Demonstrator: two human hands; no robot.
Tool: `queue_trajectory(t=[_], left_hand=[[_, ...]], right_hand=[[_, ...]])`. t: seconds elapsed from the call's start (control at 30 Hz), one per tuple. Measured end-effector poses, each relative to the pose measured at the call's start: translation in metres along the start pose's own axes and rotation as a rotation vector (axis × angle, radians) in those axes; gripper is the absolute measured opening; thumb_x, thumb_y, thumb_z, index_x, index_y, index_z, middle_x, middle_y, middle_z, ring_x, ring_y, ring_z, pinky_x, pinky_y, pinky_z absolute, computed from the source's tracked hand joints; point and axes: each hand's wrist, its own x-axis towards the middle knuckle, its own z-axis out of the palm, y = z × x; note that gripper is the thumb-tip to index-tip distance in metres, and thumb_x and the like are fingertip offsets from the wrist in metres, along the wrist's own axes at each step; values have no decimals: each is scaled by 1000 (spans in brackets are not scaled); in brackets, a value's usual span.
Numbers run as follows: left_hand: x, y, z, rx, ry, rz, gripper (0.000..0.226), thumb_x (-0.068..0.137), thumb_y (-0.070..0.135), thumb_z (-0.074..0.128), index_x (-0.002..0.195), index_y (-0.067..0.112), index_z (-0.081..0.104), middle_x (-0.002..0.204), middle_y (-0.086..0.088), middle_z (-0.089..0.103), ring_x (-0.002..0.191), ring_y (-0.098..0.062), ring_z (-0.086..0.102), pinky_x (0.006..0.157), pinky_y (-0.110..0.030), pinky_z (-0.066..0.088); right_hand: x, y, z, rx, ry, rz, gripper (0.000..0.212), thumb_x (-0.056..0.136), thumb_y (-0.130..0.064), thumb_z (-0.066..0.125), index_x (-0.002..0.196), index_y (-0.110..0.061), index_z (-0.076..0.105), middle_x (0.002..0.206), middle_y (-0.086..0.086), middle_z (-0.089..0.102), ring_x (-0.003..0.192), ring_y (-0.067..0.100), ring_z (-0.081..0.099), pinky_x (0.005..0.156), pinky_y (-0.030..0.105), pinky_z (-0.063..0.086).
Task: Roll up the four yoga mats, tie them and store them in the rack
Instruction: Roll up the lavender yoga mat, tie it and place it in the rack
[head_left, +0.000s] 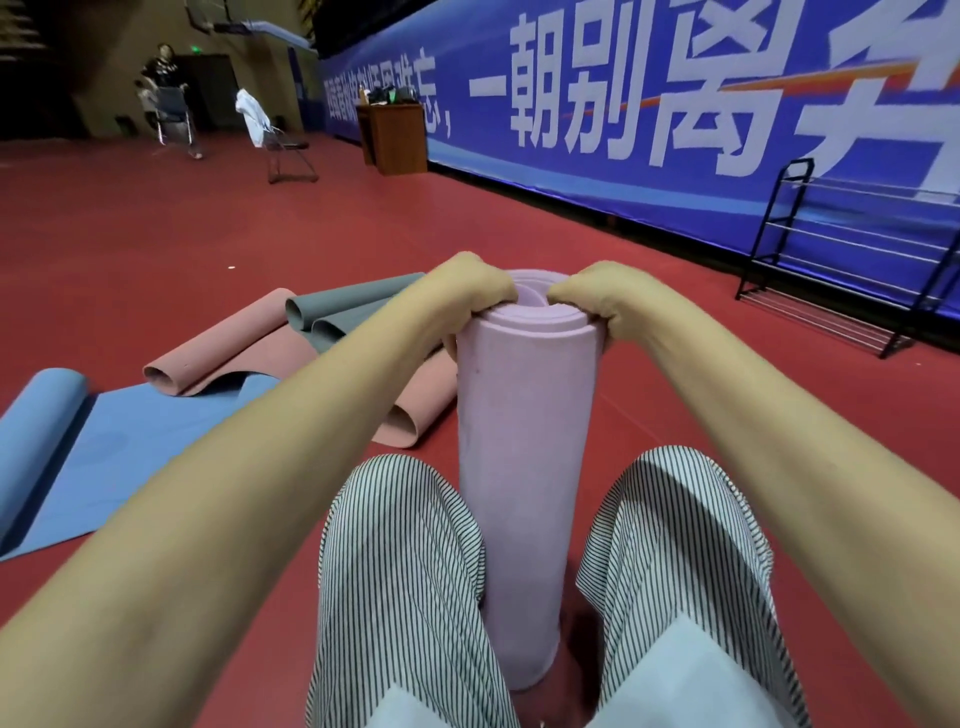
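Two hands gripping the top rim of a rolled lilac mat (524, 441): left hand (470, 291) and right hand (592, 296), fingers curled over the edge. Standing upright on the red floor (156, 234) between striped knees. Leftward, lying half unrolled, a pink mat (228, 348), a grey mat (353, 306) and a blue mat (130, 441). Rightward, a black rack (831, 270) against a long blue banner (675, 130); farther back, a chair (288, 150) and a wooden desk (397, 137).
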Motion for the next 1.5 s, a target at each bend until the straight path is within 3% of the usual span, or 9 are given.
queue_trajectory(t=[0.33, 0.47, 0.63, 0.7, 0.77, 0.9, 1.07, 1.33, 1.5], left_hand=[[-9, -17, 29, -38, 32, 114, 55, 84, 9, 59, 137, 18, 48, 135, -7, 51, 116, -28, 52, 64, -31, 44], [-7, -12, 26, -49, 5, 114, 46, 83, 0, 54, 126, 16, 57, 122, -11, 58, 102, -31, 58, 50, -31, 46], [-20, -6, 13, 59, 24, 121, 43, 84, 2, 53, 123, 16, 60, 125, -8, 58, 106, -33, 60, 78, -48, 56], [-25, -12, 15, 52, -2, 102, 43, 85, 0, 52, 125, 14, 59, 128, -9, 55, 104, -35, 60, 62, -51, 56], [-29, -22, 20, 1, 0, 101, 34, 85, 1, 53, 115, 14, 61, 127, -11, 56, 93, -31, 58, 43, -37, 48], [-29, -32, 18, -119, 24, 135, 29, 83, 8, 61, 111, 14, 64, 129, 0, 59, 75, -14, 54, 47, -22, 40], [-24, -44, 15, -350, -7, 158, 16, 85, 13, 64, 100, 12, 70, 85, 6, 61, 66, -9, 52, 46, -11, 39], [-34, -99, -10, -541, 6, 237, 12, 87, 18, 61, 97, 24, 61, 94, 4, 64, 90, -14, 56, 73, -26, 44], [-74, -181, -39, -567, 43, 152, 21, 87, 3, 55, 78, 22, 58, 59, 12, 54, 59, -4, 48, 65, -18, 34]], right_hand=[[-2, 39, 9, 223, 7, -26, 23, 60, -4, 63, 83, -7, 62, 71, 9, 58, 63, 21, 53, 56, 29, 42], [-7, 31, 5, 261, -7, -13, 12, 69, 5, 59, 71, -8, 57, 64, 10, 53, 56, 20, 51, 53, 30, 42], [-12, 18, -1, 183, -54, -9, 20, 80, 3, 55, 64, -9, 52, 52, 5, 52, 41, 14, 50, 44, 23, 42], [-18, 21, 4, 91, -86, -20, 15, 81, -1, 55, 69, -10, 54, 59, 5, 53, 48, 17, 50, 50, 25, 41], [-21, 29, 11, 54, -70, -56, 8, 77, -4, 59, 73, -10, 57, 67, 7, 53, 61, 21, 48, 60, 30, 38], [-25, 37, 16, 177, -20, -196, 10, 78, -10, 63, 86, -8, 68, 72, 4, 56, 63, 15, 47, 58, 26, 38], [-29, 37, 18, 385, 94, -374, 15, 89, -7, 59, 101, -12, 66, 103, 1, 65, 83, 3, 59, 72, 11, 47], [-76, -40, 58, -196, -54, -859, 17, 86, -28, 65, 94, -14, 69, 86, -4, 66, 79, 7, 59, 75, 23, 46], [-81, -52, 154, -116, -191, -820, 24, 86, -29, 65, 83, -6, 66, 70, -2, 56, 65, 8, 48, 60, 21, 37]])
